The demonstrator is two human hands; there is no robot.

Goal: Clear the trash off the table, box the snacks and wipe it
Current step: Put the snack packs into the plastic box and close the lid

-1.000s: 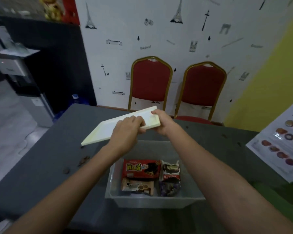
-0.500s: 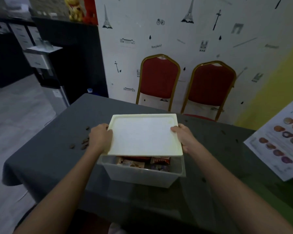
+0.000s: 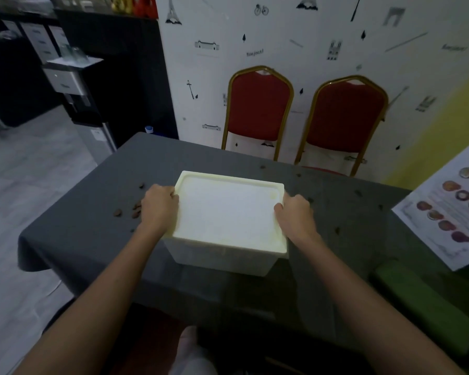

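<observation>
My left hand (image 3: 159,207) grips lid (image 3: 229,212) at left edge, right hand (image 3: 295,211) grips right edge. Lid sits flat on white box (image 3: 222,259), mid-bench (image 3: 92,234); contents hidden. Brown scraps (image 3: 134,208) just left; menu sheet (image 3: 450,212) far right.

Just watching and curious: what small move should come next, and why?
Probably press the white plastic lid down: both hands, left and right, grip its sides atop the translucent plastic box. Brown crumbs wait on the grey-clothed table.
</observation>
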